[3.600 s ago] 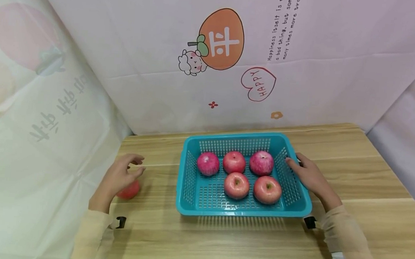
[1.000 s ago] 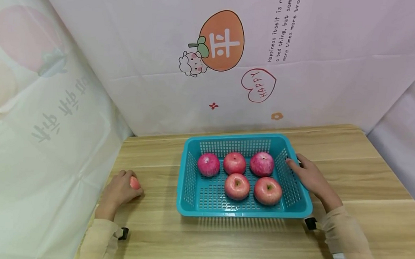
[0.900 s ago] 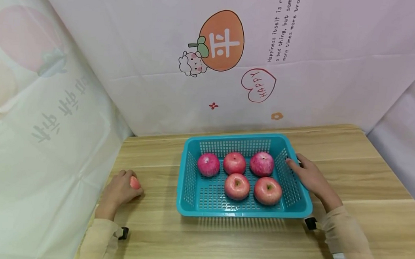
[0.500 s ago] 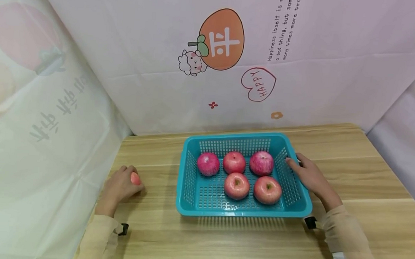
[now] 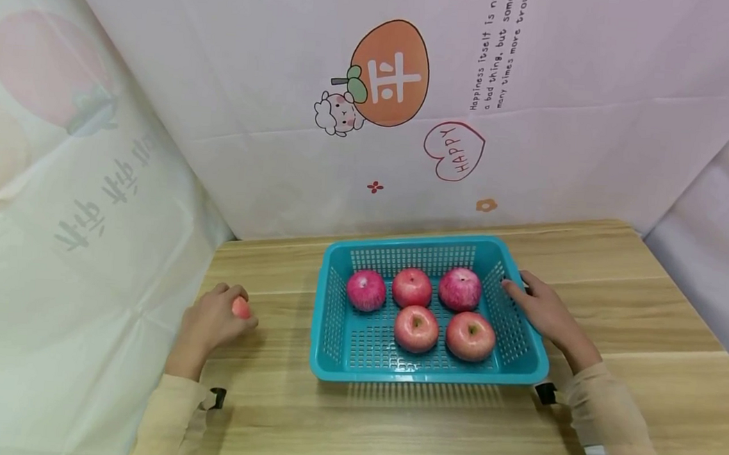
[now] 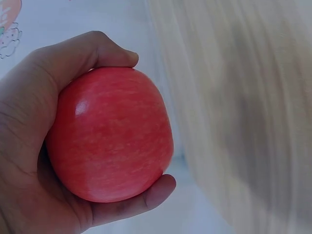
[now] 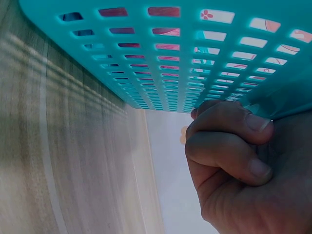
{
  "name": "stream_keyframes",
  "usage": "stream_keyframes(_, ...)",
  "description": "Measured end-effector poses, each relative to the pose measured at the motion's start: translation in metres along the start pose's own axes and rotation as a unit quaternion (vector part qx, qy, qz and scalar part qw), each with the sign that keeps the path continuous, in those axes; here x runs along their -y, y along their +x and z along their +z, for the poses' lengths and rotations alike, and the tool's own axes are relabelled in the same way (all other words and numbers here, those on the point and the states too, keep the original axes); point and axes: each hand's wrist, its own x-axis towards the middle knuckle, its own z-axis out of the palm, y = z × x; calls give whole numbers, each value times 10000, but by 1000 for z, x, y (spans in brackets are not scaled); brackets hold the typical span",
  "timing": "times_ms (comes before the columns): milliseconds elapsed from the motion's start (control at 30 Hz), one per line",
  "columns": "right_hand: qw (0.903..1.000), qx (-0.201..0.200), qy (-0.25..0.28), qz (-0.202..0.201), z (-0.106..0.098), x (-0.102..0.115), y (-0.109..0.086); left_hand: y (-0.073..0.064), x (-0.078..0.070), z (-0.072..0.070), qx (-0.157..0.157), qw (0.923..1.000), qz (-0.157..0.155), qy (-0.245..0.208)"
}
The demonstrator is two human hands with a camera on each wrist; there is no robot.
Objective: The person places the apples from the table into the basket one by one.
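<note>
My left hand (image 5: 213, 321) grips a red apple (image 6: 112, 134) at the left side of the table; the left wrist view shows thumb and fingers curved round it, with the table surface off to the side. In the head view only a small part of that apple shows past the fingers. A blue-green plastic basket (image 5: 427, 379) with perforated walls stands at the middle of the table, holding several apples (image 5: 417, 328), some pink-red and some a deeper purple-red. My right hand (image 5: 547, 312) holds the basket's right rim, its fingers curled in the right wrist view (image 7: 229, 146).
The wood-grain table (image 5: 352, 428) extends in front of the basket and to both sides. A white printed cloth (image 5: 250, 144) hangs behind the table, and another cloth (image 5: 73, 272) closes off the left side.
Earlier my left hand hovered over the apple with spread fingers; it then took hold of the apple and has since risen slightly with it. The right hand and basket stay put.
</note>
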Motion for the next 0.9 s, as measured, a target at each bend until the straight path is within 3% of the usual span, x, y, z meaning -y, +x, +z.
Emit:
stream_keyframes(300, 10000, -9, -7, -35, 0, 2, 2, -3, -17, -21, 9, 9999, 115, 94)
stream_keyframes(900, 10000, 4, 37, -43, 0, 1, 0, -1, -49, -47, -156, 9985, 446, 268)
